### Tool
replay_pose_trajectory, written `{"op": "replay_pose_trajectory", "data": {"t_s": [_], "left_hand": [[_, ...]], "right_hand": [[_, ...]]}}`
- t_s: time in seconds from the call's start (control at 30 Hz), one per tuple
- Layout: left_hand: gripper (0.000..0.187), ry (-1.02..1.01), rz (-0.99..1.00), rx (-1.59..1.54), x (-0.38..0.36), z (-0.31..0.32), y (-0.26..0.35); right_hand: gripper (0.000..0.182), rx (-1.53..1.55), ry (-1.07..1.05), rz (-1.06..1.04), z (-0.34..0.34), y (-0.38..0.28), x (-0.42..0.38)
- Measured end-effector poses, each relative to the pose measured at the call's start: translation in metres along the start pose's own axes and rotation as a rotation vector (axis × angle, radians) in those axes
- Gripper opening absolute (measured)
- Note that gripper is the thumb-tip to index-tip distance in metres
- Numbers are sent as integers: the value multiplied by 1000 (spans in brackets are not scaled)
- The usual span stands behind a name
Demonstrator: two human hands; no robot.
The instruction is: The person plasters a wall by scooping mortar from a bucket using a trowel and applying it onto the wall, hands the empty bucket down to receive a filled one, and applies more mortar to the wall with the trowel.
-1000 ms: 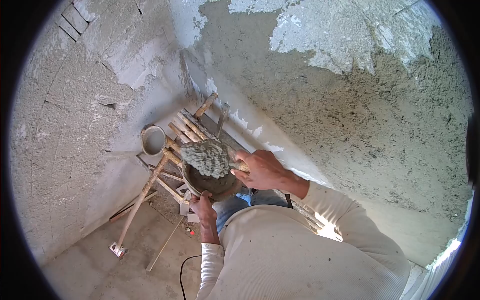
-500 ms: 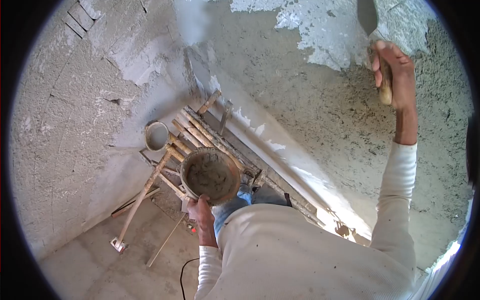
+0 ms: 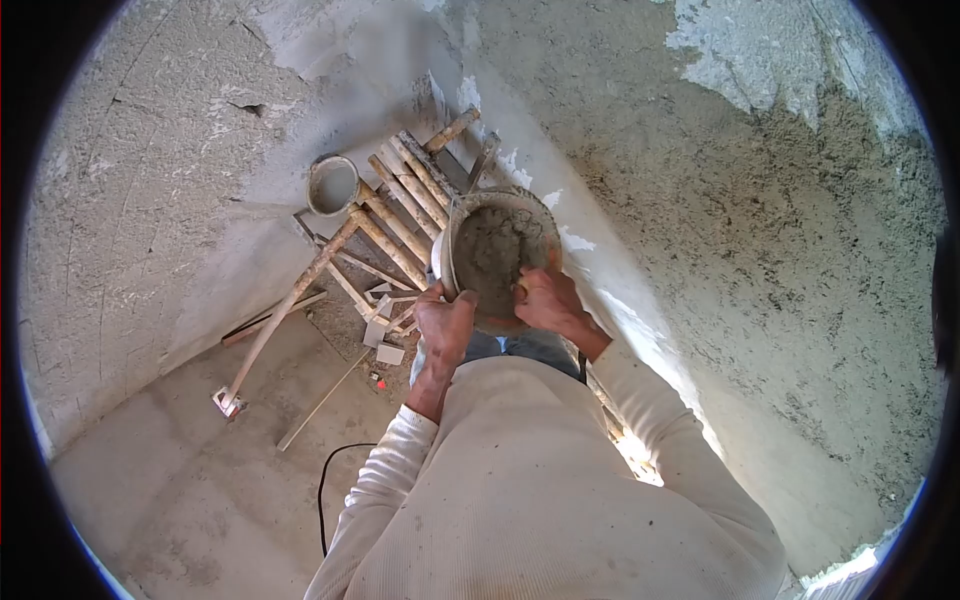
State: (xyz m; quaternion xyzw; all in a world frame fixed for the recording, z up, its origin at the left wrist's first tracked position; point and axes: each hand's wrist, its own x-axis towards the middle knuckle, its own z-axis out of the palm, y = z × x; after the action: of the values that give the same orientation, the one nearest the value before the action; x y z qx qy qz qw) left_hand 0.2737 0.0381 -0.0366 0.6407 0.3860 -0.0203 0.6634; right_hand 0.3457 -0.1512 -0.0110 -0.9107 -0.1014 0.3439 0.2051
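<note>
My left hand (image 3: 446, 322) grips the near left rim of a round bucket (image 3: 447, 250), with the thumb over the edge. Wet grey mortar (image 3: 490, 250) lies inside, its surface lumpy and furrowed. My right hand (image 3: 552, 300) reaches over the bucket's near right side, its fingers closed round the trowel's handle. Little of the trowel shows; its blade is hidden in the mortar or behind the hand. The bucket is held in front of my body, above the pole scaffold.
A scaffold of wooden poles (image 3: 395, 235) stands in the corner, with a smaller bucket (image 3: 333, 186) of grey liquid at its left end. The roughly plastered wall (image 3: 720, 230) rises at the right, another wall (image 3: 170, 200) at the left. A black cable (image 3: 323, 490) lies on the floor below.
My right hand has come down from the wall at upper right into the bucket with the trowel. My left hand and the bucket have shifted right and up in view as the camera turned.
</note>
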Motion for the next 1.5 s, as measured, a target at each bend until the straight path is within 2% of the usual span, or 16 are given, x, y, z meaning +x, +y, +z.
{"op": "replay_pose_trajectory", "data": {"t_s": [0.27, 0.37, 0.47, 0.67, 0.77, 0.87, 0.93, 0.97, 1.0, 1.07, 1.1, 1.2, 1.27, 1.3, 1.43, 1.5], "left_hand": [[15, 1, -60, -60, 25, 5, 21], [13, -22, -84, -168, 41, -8, 2], [15, 27, -138, -143, 43, -28, -6], [20, 204, -199, -90, 51, -81, -42], [19, 276, -172, -65, 60, -99, -54], [15, 332, -204, 88, 41, -131, -52], [15, 344, -183, 135, 56, -128, -42], [15, 348, -185, 136, 53, -124, -40], [16, 346, -189, 178, 40, -137, -35], [17, 332, -172, 293, 47, -135, -36], [18, 326, -155, 337, 55, -128, -36], [22, 227, -135, 297, 59, -106, -26], [22, 148, -102, 326, 56, -91, -14], [23, 104, -81, 334, 48, -79, 3], [23, -29, 93, 369, 22, -30, 54], [23, -108, 112, 416, 30, -20, 47]], "right_hand": [[58, 60, 92, 120, -32, 15, -19], [50, 49, 176, 67, -76, -13, -40], [42, -60, 157, -49, -134, -44, -61], [33, 252, -158, -530, -245, -65, -84], [39, 629, -447, -85, -283, -32, -62], [41, 453, 269, 239, -346, 45, -29], [26, 468, 705, 145, -392, 41, -97], [24, 409, 741, 12, -411, 55, -125], [22, 380, 767, -95, -407, 63, -147], [21, 360, 583, 107, -370, 51, -150], [22, 126, 406, 325, -347, 22, -133], [30, -68, 62, 50, -206, 66, -72], [33, -168, -167, 61, -141, 22, -50], [36, -232, -162, 21, -99, 18, -34], [33, -309, 396, -315, 40, 28, 34], [33, -94, 155, -127, 16, 3, 29]]}}
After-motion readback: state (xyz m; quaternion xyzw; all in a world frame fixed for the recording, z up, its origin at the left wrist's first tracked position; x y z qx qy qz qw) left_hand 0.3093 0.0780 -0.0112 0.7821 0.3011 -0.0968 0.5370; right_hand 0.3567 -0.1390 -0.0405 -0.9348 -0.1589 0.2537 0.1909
